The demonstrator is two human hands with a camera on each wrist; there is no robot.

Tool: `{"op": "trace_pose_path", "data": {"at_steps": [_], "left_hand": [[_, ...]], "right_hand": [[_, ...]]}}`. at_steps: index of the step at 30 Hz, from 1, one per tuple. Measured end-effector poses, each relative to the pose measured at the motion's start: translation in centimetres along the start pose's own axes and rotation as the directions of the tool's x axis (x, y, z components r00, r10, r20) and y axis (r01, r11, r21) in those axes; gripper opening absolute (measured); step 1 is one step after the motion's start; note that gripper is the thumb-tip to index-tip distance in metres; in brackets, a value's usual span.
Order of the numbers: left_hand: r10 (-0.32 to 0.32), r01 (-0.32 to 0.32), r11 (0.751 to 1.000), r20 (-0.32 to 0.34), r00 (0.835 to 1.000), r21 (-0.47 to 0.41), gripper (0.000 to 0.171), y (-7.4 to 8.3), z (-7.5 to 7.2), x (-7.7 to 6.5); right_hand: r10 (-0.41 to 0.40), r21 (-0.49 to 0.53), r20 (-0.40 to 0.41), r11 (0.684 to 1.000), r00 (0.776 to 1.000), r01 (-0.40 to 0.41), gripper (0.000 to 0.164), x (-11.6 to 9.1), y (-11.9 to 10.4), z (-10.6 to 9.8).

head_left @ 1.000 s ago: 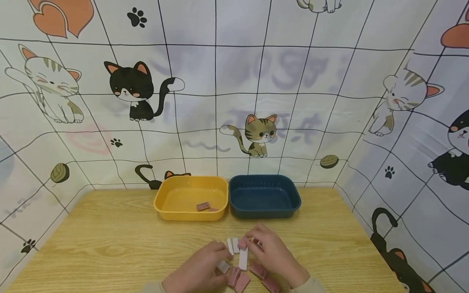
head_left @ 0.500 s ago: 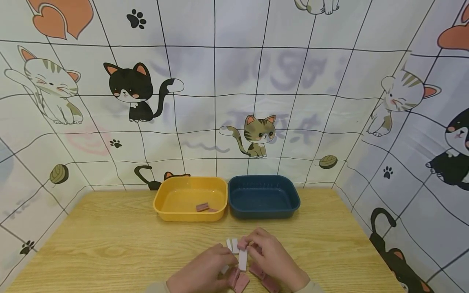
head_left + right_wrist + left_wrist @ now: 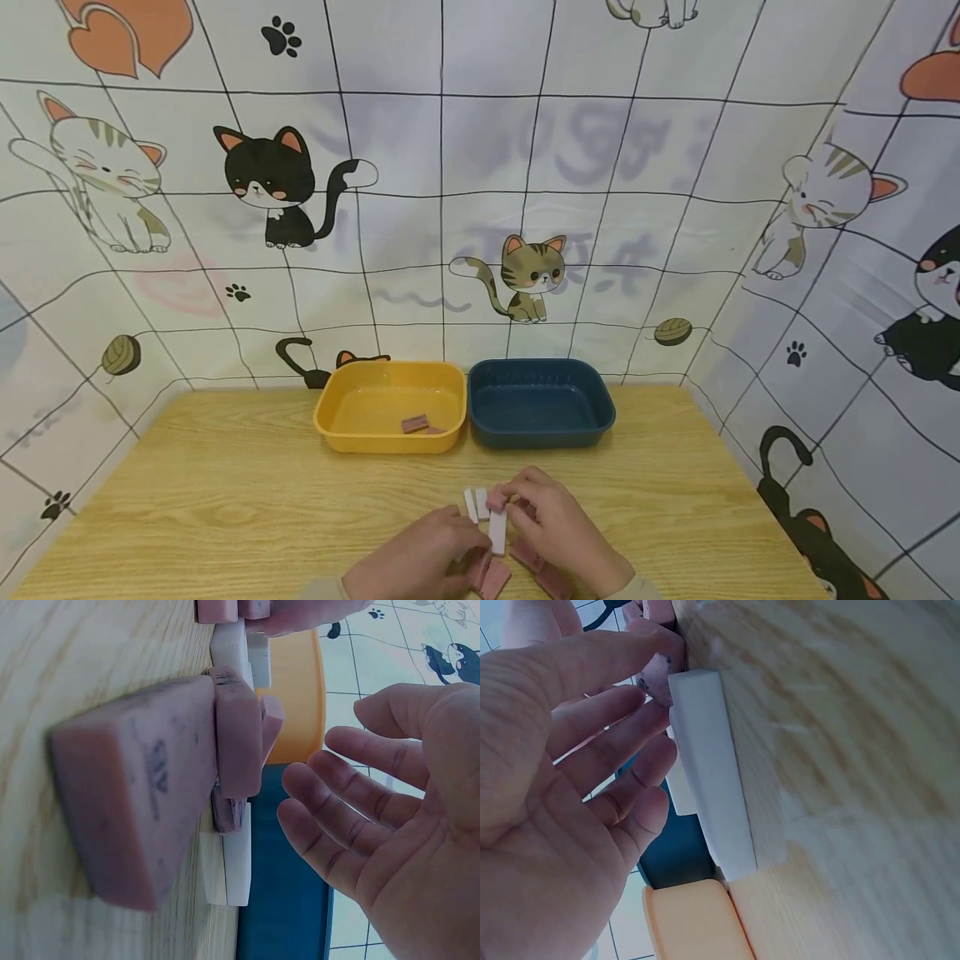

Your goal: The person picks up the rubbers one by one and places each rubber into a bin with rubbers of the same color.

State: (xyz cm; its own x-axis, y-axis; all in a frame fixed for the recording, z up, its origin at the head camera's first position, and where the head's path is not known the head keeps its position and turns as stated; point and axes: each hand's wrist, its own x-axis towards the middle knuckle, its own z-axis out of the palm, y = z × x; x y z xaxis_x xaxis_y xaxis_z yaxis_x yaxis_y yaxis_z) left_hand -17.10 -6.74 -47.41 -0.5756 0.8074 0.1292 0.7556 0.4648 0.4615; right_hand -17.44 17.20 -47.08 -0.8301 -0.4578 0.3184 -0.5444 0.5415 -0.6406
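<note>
On the wooden table a loose group of pink and white erasers lies between my hands. In the head view my left hand [image 3: 420,550] is over the left side of the group. In the left wrist view its thumb and forefinger are either side of a pink eraser [image 3: 658,675]. A white eraser [image 3: 712,772] lies close to the other fingers. My right hand [image 3: 562,525] hovers over the right side. Its right wrist view shows bent, spread fingers [image 3: 330,817] with nothing between them. Near its forefinger is a pink eraser [image 3: 496,498] beside a long white eraser [image 3: 497,533].
A yellow bin [image 3: 337,442] with a couple of pink erasers [image 3: 415,424] in it stands behind the group. To its right stands a dark blue bin [image 3: 543,437]. Cat-print cloth walls [image 3: 405,225] rise behind the table and at both sides.
My left hand has shifted right, from beside a white eraser to the pink erasers near it, and now covers that white eraser in the head view. My right hand has barely moved.
</note>
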Motion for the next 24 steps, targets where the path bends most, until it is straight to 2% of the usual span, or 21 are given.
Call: {"op": "trace_pose_path", "data": {"at_steps": [10, 16, 18, 24], "left_hand": [[-0.026, 0.027, 0.999, -0.01, 1.0, 0.024, 0.025, 0.16, -0.23, -0.4], [-0.007, 0.008, 1.0, -0.041, 0.999, 0.03, 0.024, 0.11, -0.31, -0.72], [-0.007, 0.008, 1.0, -0.053, 0.999, 0.025, 0.022, 0.14, -0.42, -0.81], [-0.065, 0.063, 0.997, -0.033, 0.997, -0.053, 0.017, 0.29, -0.89, -0.94]], "right_hand": [[-0.005, -0.002, 0.004, 1.0, 1.0, 0.005, 0.019, 0.11, -0.07, 0.02], [-0.003, 0.008, 0.007, 1.0, 1.0, 0.003, 0.019, 0.15, -0.21, 0.03], [-0.01, 0.006, 0.003, 1.0, 1.0, 0.01, 0.019, 0.15, -0.22, 0.06], [-0.026, 0.012, -0.012, 1.0, 1.0, 0.026, 0.015, 0.21, -0.31, 0.2]]}}
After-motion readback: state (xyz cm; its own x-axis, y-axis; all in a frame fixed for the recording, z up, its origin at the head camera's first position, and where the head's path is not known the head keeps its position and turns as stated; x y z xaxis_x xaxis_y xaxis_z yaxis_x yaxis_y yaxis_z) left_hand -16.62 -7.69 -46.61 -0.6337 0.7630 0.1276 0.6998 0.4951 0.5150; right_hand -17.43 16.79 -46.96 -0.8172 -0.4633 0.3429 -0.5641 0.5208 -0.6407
